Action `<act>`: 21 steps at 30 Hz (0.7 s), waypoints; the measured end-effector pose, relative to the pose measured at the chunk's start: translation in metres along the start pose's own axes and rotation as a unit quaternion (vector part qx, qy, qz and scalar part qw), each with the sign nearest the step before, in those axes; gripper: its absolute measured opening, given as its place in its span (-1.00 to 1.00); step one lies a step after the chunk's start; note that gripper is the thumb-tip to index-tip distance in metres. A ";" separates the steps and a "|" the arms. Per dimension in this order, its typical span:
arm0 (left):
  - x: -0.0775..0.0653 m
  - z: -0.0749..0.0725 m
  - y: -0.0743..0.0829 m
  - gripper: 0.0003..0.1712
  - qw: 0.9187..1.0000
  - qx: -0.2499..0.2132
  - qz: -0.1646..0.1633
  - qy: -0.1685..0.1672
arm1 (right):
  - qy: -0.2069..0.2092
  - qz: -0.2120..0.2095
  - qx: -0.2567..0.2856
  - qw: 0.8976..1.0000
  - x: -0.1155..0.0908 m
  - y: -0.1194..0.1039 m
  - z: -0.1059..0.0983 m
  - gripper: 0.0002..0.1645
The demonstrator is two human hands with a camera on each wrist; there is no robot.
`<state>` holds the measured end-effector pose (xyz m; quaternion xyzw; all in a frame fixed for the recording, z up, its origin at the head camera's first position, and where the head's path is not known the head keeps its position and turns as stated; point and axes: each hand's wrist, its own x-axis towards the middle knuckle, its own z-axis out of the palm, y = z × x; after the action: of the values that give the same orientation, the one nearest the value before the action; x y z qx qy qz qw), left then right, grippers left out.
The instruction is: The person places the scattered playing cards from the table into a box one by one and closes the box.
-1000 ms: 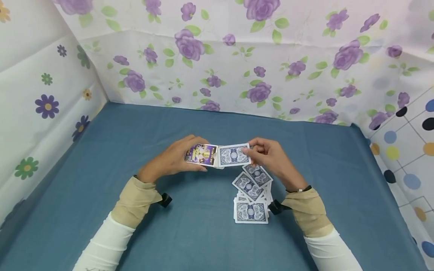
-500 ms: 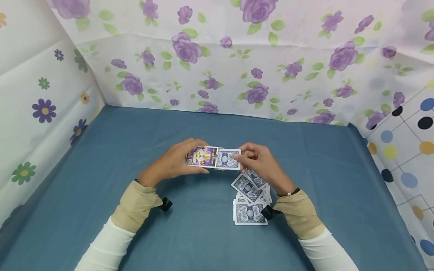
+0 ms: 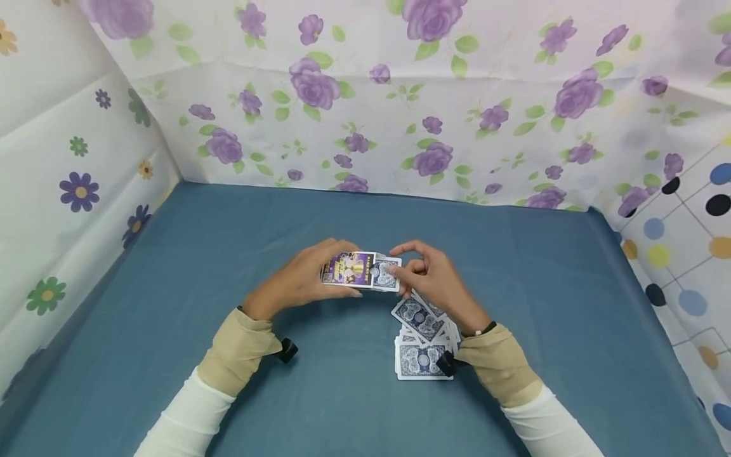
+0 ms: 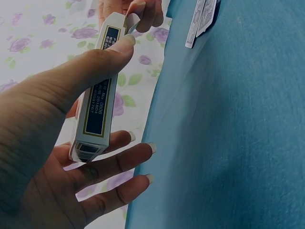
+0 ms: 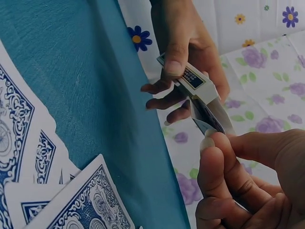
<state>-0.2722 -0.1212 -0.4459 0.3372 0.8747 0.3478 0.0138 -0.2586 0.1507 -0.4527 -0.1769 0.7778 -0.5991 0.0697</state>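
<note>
My left hand (image 3: 302, 279) grips a small purple-fronted playing-card box (image 3: 349, 269) by its long edges, held above the blue cloth. In the left wrist view, the thumb presses the box's dark-labelled side (image 4: 97, 107). Blue-and-white playing cards (image 3: 384, 275) stick partly out of the box's right end, their backs up. My right hand (image 3: 436, 285) pinches the outer end of these cards between thumb and fingers, its index finger raised. The right wrist view shows the box mouth (image 5: 205, 102) with its flaps spread, right at the right fingertips.
A loose, overlapping pile of face-down playing cards (image 3: 421, 362) lies on the blue cloth (image 3: 320, 393), below the right hand. Behind the table hangs a flowered sheet (image 3: 245, 82), with patterned sheets at both sides.
The cards have slid left into the box, and less of them shows now. My right hand has moved left with them; the left hand has shifted slightly right and nearer.
</note>
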 end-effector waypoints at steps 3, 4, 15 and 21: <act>0.000 0.005 -0.001 -0.24 1.000 -0.007 0.005 0.000 | -0.003 0.003 0.000 1.000 -0.001 0.000 0.002 -0.56; 0.000 0.006 -0.001 -0.24 1.000 -0.009 0.007 0.001 | -0.003 0.006 -0.001 1.000 -0.002 0.000 0.002 -0.57; 0.007 0.011 0.004 -0.25 1.000 -0.008 0.028 0.003 | 0.001 0.022 -0.021 1.000 -0.002 0.004 0.005 -0.56; 0.003 0.015 0.005 -0.27 1.000 -0.006 0.018 -0.006 | -0.014 0.024 -0.053 0.998 -0.002 0.006 0.010 -0.60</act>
<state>-0.2683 -0.1079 -0.4534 0.3545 0.8665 0.3512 0.0146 -0.2548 0.1435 -0.4616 -0.1701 0.8114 -0.5526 0.0858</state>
